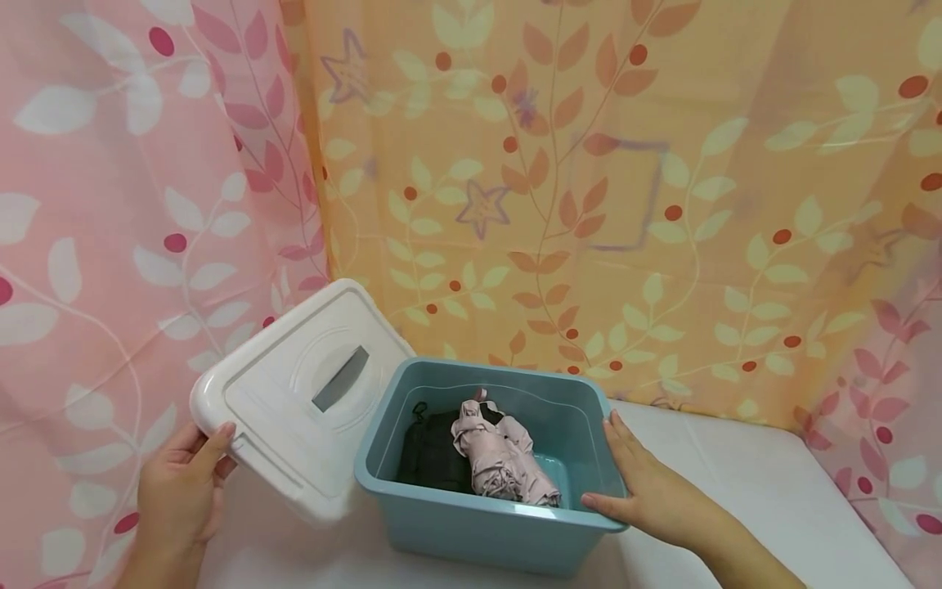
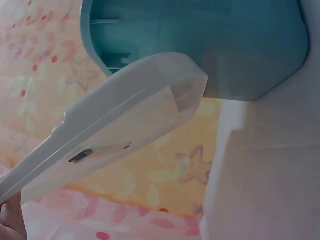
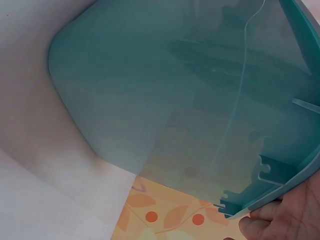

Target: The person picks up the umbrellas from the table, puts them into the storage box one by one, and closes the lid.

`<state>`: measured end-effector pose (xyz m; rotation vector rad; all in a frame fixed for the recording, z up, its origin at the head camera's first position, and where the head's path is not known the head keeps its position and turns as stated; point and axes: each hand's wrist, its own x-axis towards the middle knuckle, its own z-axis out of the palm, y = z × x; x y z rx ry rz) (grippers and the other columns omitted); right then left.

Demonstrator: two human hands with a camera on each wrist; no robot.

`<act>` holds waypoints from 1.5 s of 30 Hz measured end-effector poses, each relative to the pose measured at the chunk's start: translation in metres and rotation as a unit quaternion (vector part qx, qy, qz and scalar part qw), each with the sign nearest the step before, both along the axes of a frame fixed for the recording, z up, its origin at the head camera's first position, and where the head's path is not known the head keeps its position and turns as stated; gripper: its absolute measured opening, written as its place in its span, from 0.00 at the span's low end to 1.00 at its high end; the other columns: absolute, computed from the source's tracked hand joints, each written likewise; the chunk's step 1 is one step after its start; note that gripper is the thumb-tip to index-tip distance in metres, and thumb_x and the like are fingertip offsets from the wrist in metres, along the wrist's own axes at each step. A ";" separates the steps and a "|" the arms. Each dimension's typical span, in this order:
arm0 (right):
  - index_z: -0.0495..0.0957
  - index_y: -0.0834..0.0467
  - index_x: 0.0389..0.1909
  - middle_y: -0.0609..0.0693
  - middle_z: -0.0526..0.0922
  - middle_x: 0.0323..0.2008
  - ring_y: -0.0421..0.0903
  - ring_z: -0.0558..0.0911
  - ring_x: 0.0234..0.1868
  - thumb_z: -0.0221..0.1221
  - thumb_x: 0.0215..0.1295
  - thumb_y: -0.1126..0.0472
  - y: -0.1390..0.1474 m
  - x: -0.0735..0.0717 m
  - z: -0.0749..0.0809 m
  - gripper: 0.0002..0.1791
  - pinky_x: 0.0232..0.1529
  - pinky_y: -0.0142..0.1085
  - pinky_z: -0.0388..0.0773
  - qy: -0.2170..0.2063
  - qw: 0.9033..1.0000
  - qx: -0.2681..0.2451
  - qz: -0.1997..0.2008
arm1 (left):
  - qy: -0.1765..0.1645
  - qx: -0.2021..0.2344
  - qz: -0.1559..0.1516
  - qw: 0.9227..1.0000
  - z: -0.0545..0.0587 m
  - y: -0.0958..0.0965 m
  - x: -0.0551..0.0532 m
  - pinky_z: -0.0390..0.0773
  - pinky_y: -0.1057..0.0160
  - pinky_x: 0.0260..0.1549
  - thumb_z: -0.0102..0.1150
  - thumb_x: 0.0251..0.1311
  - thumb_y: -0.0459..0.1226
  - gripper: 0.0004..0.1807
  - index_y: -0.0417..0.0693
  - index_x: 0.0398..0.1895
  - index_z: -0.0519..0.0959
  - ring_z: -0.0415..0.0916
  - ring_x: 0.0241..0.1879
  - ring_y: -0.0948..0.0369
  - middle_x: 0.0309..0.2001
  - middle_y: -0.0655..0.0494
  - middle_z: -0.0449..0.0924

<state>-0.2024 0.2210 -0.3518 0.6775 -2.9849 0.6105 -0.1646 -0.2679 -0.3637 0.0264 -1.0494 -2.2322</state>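
My left hand [image 1: 180, 488] grips the near left corner of a white plastic lid [image 1: 272, 393] with a grey handle. The lid is tilted, its right side overlapping the left end of a blue-green storage box [image 1: 486, 536]. My right hand [image 1: 648, 491] rests on the box's right rim, its fingers straight along that side and the thumb over the front corner. Inside the box lies a rolled pale pink fabric bundle [image 1: 500, 458], like a folded umbrella. Beside it is a black item [image 1: 437, 450] with a cord loop, partly hidden by the bundle and front wall.
The box stands on a white-covered surface [image 1: 706, 458]. An orange leaf-patterned curtain [image 1: 456, 270] hangs right behind it. Pink patterned curtains close in on the left [image 1: 88, 286] and right [image 1: 898, 393].
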 end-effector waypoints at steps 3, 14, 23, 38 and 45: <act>0.41 0.64 0.70 0.60 0.39 0.71 0.61 0.47 0.69 0.54 0.50 0.29 0.001 0.000 0.000 0.60 0.60 0.59 0.54 0.003 1.000 0.001 -0.001 | -0.002 0.015 0.016 1.000 0.007 -0.001 0.001 0.78 0.63 0.27 0.55 0.52 0.19 0.18 0.34 0.48 0.78 0.82 0.32 0.59 0.38 0.47 0.82; 0.41 0.64 0.70 0.59 0.38 0.71 0.60 0.47 0.69 0.52 0.50 0.27 -0.002 0.002 0.003 0.60 0.59 0.59 0.55 -0.005 1.000 0.005 -0.003 | 0.128 0.033 0.060 0.989 0.039 -0.004 0.003 0.77 0.59 0.30 0.52 0.48 0.13 0.21 0.18 0.50 0.69 0.82 0.33 0.51 0.40 0.34 0.79; 0.40 0.64 0.70 0.58 0.38 0.71 0.60 0.46 0.69 0.52 0.51 0.28 -0.001 0.001 0.002 0.59 0.60 0.59 0.55 -0.006 1.000 0.005 -0.003 | 0.173 0.098 0.023 0.980 0.064 -0.002 0.002 0.77 0.55 0.31 0.48 0.50 0.12 0.20 0.16 0.50 0.67 0.80 0.34 0.47 0.43 0.31 0.76; 0.40 0.64 0.70 0.58 0.37 0.71 0.59 0.46 0.69 0.52 0.51 0.27 -0.002 -0.001 0.000 0.60 0.60 0.59 0.54 -0.015 1.000 0.001 0.001 | 0.196 0.086 -0.093 0.972 0.059 0.020 -0.010 0.80 0.60 0.28 0.42 0.58 0.15 0.17 0.18 0.51 0.68 0.80 0.29 0.50 0.37 0.34 0.79; 0.39 0.64 0.70 0.58 0.36 0.71 0.60 0.45 0.69 0.52 0.50 0.28 0.000 -0.003 -0.003 0.60 0.60 0.59 0.53 -0.014 1.000 -0.007 -0.001 | 0.196 0.040 -0.144 0.969 0.057 0.039 -0.016 0.80 0.61 0.34 0.41 0.61 0.19 0.17 0.22 0.54 0.68 0.80 0.33 0.52 0.41 0.38 0.78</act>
